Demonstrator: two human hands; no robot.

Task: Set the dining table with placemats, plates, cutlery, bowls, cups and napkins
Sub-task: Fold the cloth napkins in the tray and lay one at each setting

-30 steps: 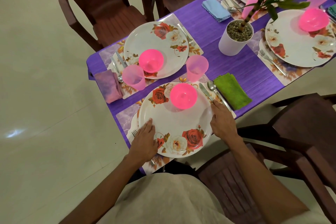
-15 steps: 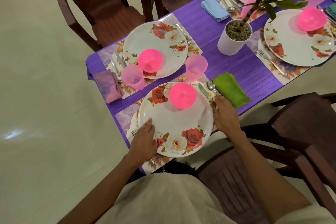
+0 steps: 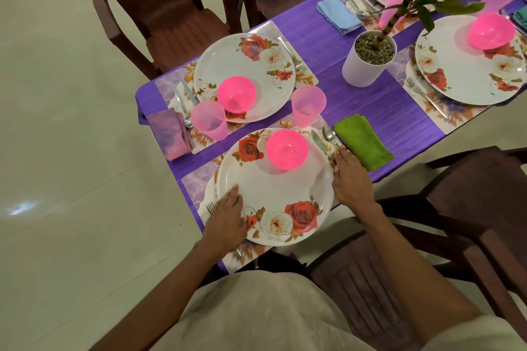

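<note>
Head view
Near plate: on its placemat, pink bowl at its far side.
Left hand: fingers straight, flat on the plate's left rim, likely steadying it.
Right hand: fingers extended at the plate's right edge, touching the knife; probably straightening cutlery.
Green napkin: right of the plate, past the spoon.
</note>
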